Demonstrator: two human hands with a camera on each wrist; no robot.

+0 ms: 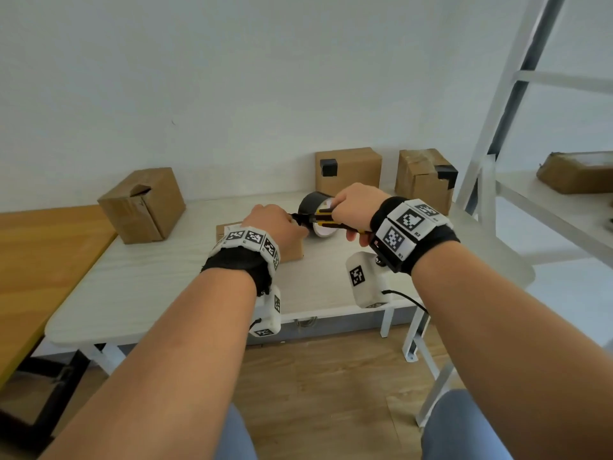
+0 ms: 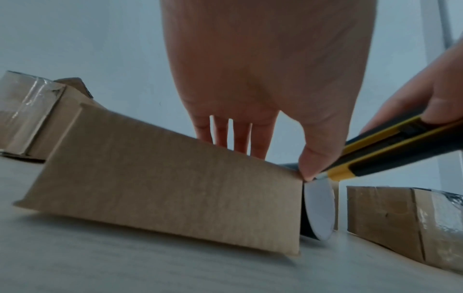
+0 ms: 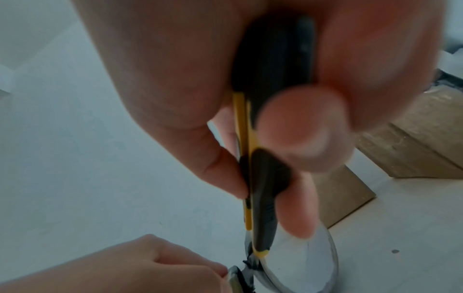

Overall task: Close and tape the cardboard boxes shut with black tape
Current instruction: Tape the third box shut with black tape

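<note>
A low cardboard box (image 1: 293, 252) lies on the white table (image 1: 159, 287), and my left hand (image 1: 293, 224) rests over its top. That hand's thumb and forefinger pinch the pulled-out end of black tape (image 3: 240, 277) at the box's right corner (image 2: 295, 178). The black tape roll (image 1: 316, 212) stands on edge just right of the box. My right hand (image 1: 346, 212) grips a yellow and black utility knife (image 1: 326, 220). The knife's tip (image 3: 260, 254) meets the tape strip between the roll (image 3: 308, 263) and my left hand (image 3: 155, 263). The blade itself is hidden.
A taller box (image 1: 142, 204) with a loose flap sits at the back left. Two boxes (image 1: 348, 171) (image 1: 426, 180) with black tape patches stand against the wall. A wooden table (image 1: 39, 254) adjoins on the left. A white metal rack (image 1: 497, 134) with another box (image 1: 577, 172) stands on the right.
</note>
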